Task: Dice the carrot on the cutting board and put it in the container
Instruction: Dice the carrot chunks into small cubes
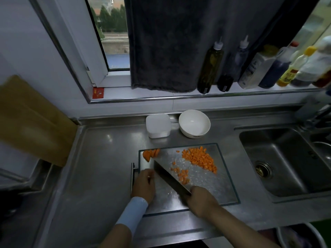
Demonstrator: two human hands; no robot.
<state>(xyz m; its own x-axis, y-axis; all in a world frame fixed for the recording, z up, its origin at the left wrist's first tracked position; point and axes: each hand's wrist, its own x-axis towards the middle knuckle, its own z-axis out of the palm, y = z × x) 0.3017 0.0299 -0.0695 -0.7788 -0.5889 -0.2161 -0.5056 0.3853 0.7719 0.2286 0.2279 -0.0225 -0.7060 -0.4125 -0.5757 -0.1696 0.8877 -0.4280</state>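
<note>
The left hand [144,183] lies knuckles-up on the near left of the cutting board [215,187], its fingers [147,173] curled under and set against the flat of the knife [170,178]; a fleck of orange shows beneath them, but I cannot tell whether they pinch it; a pale blue sleeve [133,212] covers that wrist. The right hand [200,199] has its fingers wrapped tight round the knife handle, the blade slanting away to the left.

The diced carrot [198,158] is heaped at the board's far right, with a smaller scatter just beside the blade; carrot slices [150,153] sit at the far left corner. The container [157,125] stands on the counter [107,158] beyond the board, next to a white bowl [194,123]; a sink [286,158] lies to the right.

Bottles [210,67] line the window sill [179,94] beside a dark towel [161,42]; their labels are too blurred to read.
</note>
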